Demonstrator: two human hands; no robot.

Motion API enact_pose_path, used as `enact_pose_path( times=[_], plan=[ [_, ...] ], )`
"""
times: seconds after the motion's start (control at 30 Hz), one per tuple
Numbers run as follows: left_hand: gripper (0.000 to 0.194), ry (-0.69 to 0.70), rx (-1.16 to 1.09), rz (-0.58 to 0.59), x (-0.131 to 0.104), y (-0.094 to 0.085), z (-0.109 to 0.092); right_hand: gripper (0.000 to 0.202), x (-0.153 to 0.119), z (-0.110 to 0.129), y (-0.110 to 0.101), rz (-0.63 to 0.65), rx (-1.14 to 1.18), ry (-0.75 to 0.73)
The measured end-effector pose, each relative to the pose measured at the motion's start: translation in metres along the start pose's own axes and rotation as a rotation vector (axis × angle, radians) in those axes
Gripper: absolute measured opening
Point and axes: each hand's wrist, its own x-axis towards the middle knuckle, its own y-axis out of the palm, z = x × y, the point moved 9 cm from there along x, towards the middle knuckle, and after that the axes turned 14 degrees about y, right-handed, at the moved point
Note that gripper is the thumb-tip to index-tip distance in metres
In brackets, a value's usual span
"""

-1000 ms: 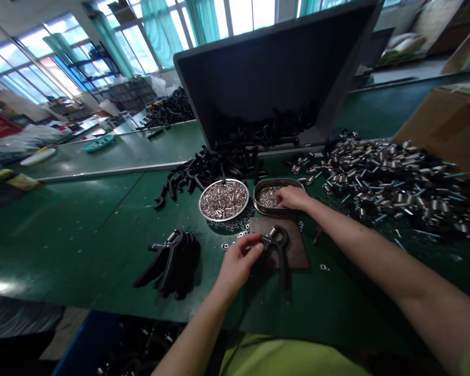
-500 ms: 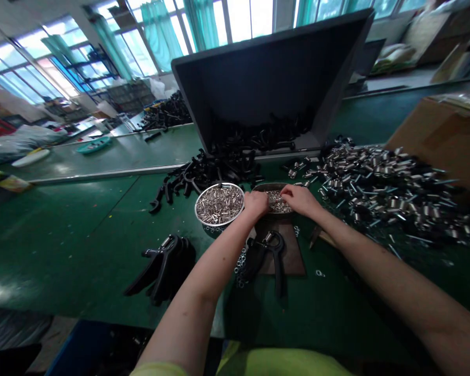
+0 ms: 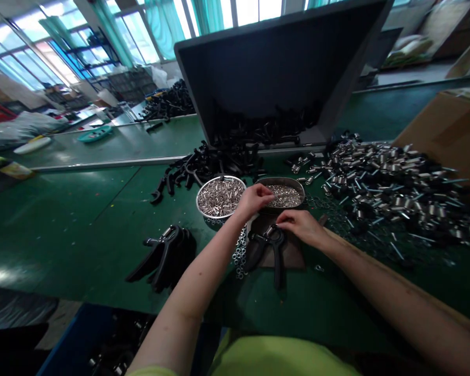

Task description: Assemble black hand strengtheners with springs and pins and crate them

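My left hand (image 3: 255, 199) is closed, its fingertips pinched at the left side of an oval metal dish (image 3: 284, 206) of small shiny metal parts. Whatever it may hold is too small to name. My right hand (image 3: 303, 227) pinches at the top of a black spring clamp (image 3: 278, 261), its fingertips beside the metal spring; what sits between them cannot be made out. The clamp lies partly on a flat brown plate (image 3: 295, 256). Left of the dish stands a round bowl (image 3: 199, 206) of small metal pins. Small ring-shaped nuts (image 3: 239, 256) lie beside the clamp.
Assembled black clamps (image 3: 170, 256) stand at the left. Behind the bowls are loose black clamp parts (image 3: 219, 159) and a big grey bin (image 3: 274, 78) tipped on its side. A heap of springs and pins (image 3: 391, 183) covers the right, by a cardboard box (image 3: 446, 136).
My right hand has moved from the oval dish down toward me to the top of the clamp. My left hand stays near the dish's left side. The view has shifted slightly.
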Motion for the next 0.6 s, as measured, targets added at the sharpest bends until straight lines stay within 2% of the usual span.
enact_pose_path(
  times=[0.13, 0.2, 0.3, 0.37, 0.47, 0.6],
  plan=[
    [0.029, -0.127, -0.610, -0.153, -0.052, -0.005, 0.016, 0.010, 0.000, 0.010, 0.007, -0.010, -0.108, -0.074],
    [0.033, -0.198, -0.774, -0.200, -0.079, -0.004, 0.026, 0.010, 0.001, 0.013, 0.009, -0.010, -0.166, -0.098],
    [0.035, -0.283, -0.812, -0.234, -0.112, -0.004, 0.039, 0.011, 0.003, 0.016, 0.013, -0.007, -0.251, -0.117],
    [0.035, -0.314, -0.812, -0.245, -0.125, -0.003, 0.045, 0.013, 0.003, 0.017, 0.015, -0.003, -0.305, -0.125],
    [0.035, -0.313, -0.797, -0.246, -0.134, -0.003, 0.047, 0.014, 0.003, 0.022, 0.017, 0.005, -0.387, -0.141],
    [0.035, -0.299, -0.770, -0.228, -0.133, 0.000, 0.043, 0.014, 0.003, 0.030, 0.018, 0.012, -0.478, -0.164]
  ],
)
